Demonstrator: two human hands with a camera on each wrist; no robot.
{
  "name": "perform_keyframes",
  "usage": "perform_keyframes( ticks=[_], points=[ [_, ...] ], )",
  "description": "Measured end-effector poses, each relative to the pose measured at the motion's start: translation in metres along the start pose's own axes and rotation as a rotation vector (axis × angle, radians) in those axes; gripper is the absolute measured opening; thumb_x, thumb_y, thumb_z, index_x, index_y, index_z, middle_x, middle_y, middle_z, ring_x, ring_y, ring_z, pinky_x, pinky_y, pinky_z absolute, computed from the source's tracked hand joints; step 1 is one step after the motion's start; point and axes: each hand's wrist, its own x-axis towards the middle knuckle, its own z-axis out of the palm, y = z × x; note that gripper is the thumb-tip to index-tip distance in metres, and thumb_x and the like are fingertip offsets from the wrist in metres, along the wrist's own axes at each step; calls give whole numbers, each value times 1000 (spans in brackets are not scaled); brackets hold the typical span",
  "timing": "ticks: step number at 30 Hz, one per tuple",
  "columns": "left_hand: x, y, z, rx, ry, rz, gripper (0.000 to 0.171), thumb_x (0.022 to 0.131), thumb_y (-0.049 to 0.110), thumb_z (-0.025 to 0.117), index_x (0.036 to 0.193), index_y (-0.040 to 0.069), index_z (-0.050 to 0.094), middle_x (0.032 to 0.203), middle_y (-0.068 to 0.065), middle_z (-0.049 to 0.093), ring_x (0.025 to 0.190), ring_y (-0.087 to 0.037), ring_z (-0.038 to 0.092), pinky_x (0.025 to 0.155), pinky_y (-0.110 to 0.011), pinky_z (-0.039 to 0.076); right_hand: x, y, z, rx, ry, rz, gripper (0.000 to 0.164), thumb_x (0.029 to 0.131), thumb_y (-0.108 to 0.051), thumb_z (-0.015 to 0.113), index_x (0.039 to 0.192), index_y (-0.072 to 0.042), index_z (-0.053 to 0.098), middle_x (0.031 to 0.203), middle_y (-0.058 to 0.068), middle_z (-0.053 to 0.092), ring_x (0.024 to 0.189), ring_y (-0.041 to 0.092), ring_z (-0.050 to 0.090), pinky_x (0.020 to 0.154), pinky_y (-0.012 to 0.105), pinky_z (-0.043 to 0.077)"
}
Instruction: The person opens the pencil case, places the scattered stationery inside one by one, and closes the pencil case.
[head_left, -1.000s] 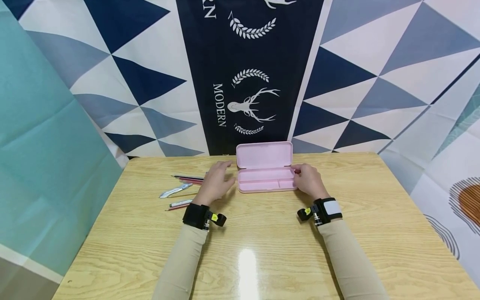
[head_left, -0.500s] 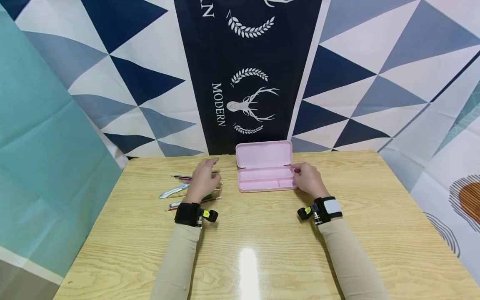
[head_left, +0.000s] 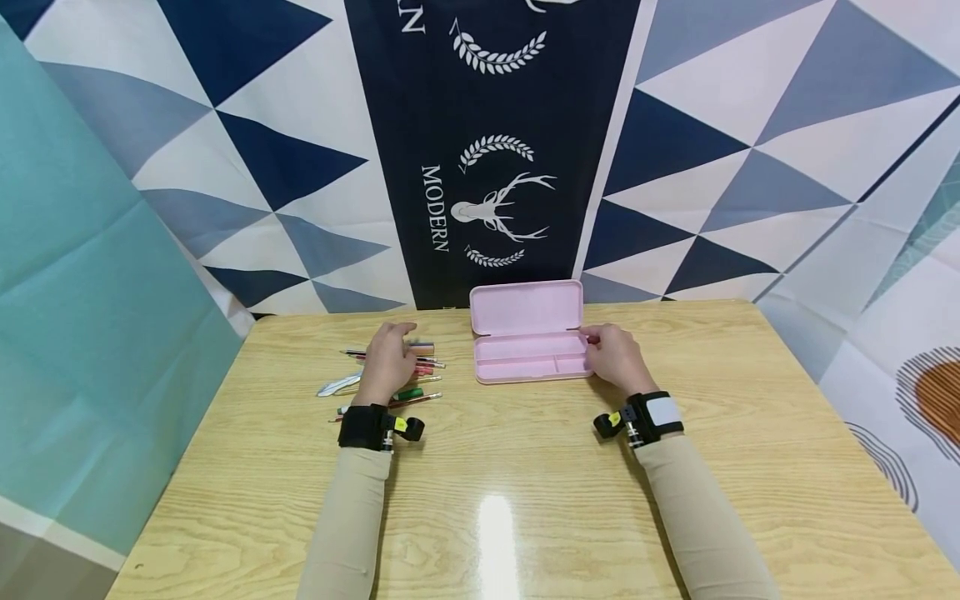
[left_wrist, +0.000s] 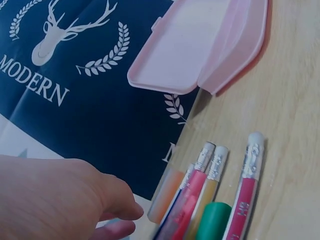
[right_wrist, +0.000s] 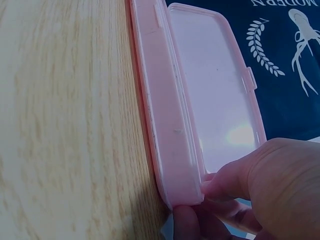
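A pink pencil case (head_left: 527, 308) stands with its lid raised at the back of the table, its compartments bare. My right hand (head_left: 617, 360) holds its right end; in the right wrist view the thumb (right_wrist: 230, 180) and fingers pinch the corner. My left hand (head_left: 385, 364) hovers over a loose group of pencils, fingers loosely bent, and hides part of them. Beside its fingertips in the left wrist view lie an orange item (left_wrist: 166, 196), several eraser-tipped pencils (left_wrist: 243, 205) and a green-capped pen or marker (left_wrist: 214, 222). Nothing shows in the left hand's grasp.
A white and pale-blue slim item (head_left: 337, 385) pokes out left of the left hand. The wooden table (head_left: 555, 483) ends at a patterned cloth backdrop (head_left: 495, 125), close behind the raised lid. A teal cloth (head_left: 112, 292) hangs along the left side.
My left hand has moved left, away from the pencil case and over the pencils, uncovering their right ends. The right hand stays at the case's right end.
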Motion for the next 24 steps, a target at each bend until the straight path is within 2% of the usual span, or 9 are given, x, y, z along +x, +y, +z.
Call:
perform_keyframes(
  ticks=[4, 6, 13, 24],
  points=[
    [1, -3, 3, 13, -12, 0, 46, 96, 0, 57, 141, 7, 55, 138, -23, 52, 87, -30, 53, 75, -44, 39, 0, 0, 0, -12, 3, -5, 45, 91, 0, 52, 135, -1, 61, 117, 25, 69, 81, 29, 62, 61, 30, 46],
    [2, -5, 5, 19, -23, 1, 45, 97, 1, 57, 141, 7, 56, 136, -22, 53, 88, -31, 52, 76, -44, 40, 0, 0, 1, -17, 4, -7, 45, 91, -1, 52, 135, 0, 61, 117, 25, 69, 83, 29, 62, 63, 30, 46],
    [3, -10, 11, 64, -47, 8, 42, 97, 4, 58, 139, 7, 57, 132, -21, 58, 106, -35, 60, 87, -45, 52, 0, -2, 0, -9, 0, -2, 45, 91, -1, 52, 135, -1, 62, 114, 24, 69, 78, 28, 62, 60, 30, 47],
    [5, -13, 15, 69, -23, 15, 38, 96, 4, 61, 134, 6, 62, 119, -19, 66, 103, -34, 63, 88, -46, 54, 0, -2, -2, -13, -4, 3, 44, 92, -3, 53, 135, -1, 62, 116, 24, 70, 87, 30, 62, 66, 31, 47]
  ],
)
